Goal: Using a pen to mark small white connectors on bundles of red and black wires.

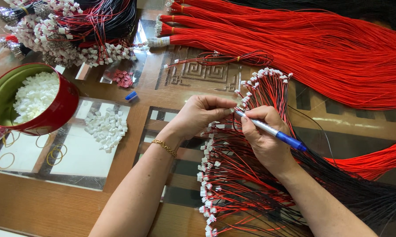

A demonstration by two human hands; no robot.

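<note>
The left hand [202, 115] pinches a small white connector [231, 110] at its fingertips, while the right hand [263, 136] is closed round a blue-and-white pen [271, 130] whose tip meets that connector just above a fan of red and black wires with white plugs [233, 175] spread on the wooden table [48, 206]. To the left sit a red tin of loose white connectors [33, 98], a small heap of the same pieces [106, 127] beside it (on a glass inlay) and a few rubber bands [53, 153]. Thick bundles of red wire [320, 48] lie across the top right, well apart from both hands.
</note>
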